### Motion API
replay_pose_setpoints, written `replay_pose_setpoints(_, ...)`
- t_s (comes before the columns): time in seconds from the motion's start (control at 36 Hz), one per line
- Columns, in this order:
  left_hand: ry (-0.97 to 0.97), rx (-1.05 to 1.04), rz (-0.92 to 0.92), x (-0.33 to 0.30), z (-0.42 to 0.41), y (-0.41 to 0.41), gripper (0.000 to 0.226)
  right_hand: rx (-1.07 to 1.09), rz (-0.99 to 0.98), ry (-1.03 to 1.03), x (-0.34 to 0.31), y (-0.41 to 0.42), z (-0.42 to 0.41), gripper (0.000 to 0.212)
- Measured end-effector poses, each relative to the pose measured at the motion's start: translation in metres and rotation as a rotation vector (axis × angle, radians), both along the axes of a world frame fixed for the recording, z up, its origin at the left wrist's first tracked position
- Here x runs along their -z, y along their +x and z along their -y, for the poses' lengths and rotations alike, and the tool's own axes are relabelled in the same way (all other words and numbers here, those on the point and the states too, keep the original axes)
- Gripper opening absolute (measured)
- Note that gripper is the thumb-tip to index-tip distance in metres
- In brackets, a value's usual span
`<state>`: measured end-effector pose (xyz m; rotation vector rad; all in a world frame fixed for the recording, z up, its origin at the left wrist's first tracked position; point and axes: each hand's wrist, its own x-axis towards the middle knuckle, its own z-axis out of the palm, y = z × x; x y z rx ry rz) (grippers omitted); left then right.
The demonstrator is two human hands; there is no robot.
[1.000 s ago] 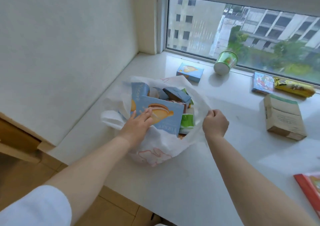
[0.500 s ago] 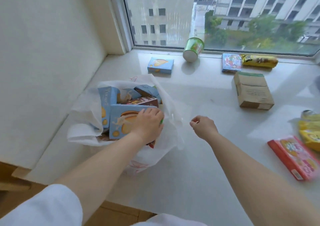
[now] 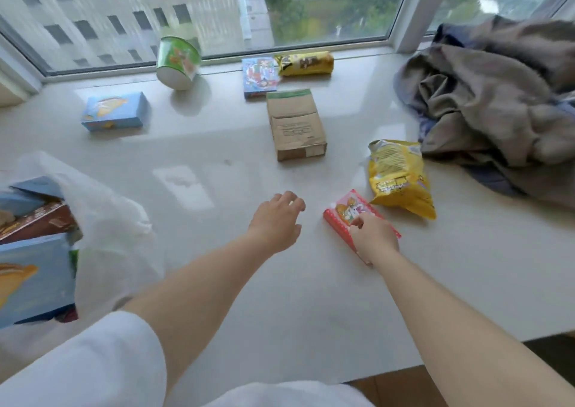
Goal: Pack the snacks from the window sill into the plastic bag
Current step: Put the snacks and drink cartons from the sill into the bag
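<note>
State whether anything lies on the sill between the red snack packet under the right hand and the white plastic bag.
Only the left hand hovers between the red snack packet and the white plastic bag; the pale sill there holds nothing.

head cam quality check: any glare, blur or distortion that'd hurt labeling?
Head view: daylight from the window leaves pale glare patches on the window sill; the wide lens bows the frame edges; the plastic bag and its boxes at the left edge are smeared; the green cup looks soft; the brown box and the right hand on the red packet read clearly.
</note>
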<state>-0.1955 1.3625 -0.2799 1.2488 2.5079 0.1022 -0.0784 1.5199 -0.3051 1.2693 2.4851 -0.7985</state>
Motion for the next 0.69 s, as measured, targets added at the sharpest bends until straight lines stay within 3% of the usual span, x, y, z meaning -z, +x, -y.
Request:
replay_pose_setpoints(0.19,-0.19,0.284,0.004,0.034,-0.098,0.018,0.056,0.145,-0.093,0.106,0.01,0.015,-0.093,0.029)
replay_pose_setpoints(0.33,-0.336,0.556,-0.015,0.058,-0.145,0.022,0.079,0.199,-0.076,0.165,0.02,-0.004,-0.148,0.044)
replay_pose_setpoints(0.44,-0.463,0.884,-0.134,0.077,-0.169,0.028,0.092,0.204,-0.011,0.16,0.03,-0.03,-0.176,0.068)
replay_pose_setpoints(0.58,-0.434,0.841,-0.139,0.094,-0.182,0.014,0.107,0.314,0.104,0.001,0.042,-0.06,-0.2,0.101)
replay_pose_setpoints(0.69,-0.407,0.645,-0.146,0.099,-0.171,-0.007,0.113,0.315,0.222,-0.08,0.054,-0.074,-0.201,0.124)
